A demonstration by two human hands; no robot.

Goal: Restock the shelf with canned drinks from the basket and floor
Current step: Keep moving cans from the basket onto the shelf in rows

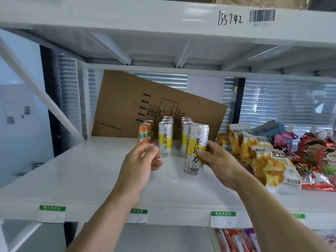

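On the white shelf stand two orange cans and two short rows of white-and-yellow tea cans, a left row and a right row. My right hand grips another white-and-yellow can by its side, in front of the right row. That can leans slightly, with its base at or just above the shelf. My left hand is beside the front can of the left row. Its fingers are loosely curled with the tips at the can's lower left side, not wrapped round it.
A flat cardboard sheet leans against the back behind the cans. Bags of snacks and red packets fill the shelf's right side. The upper shelf hangs close overhead. Price labels line the front edge, with packets on the shelf below.
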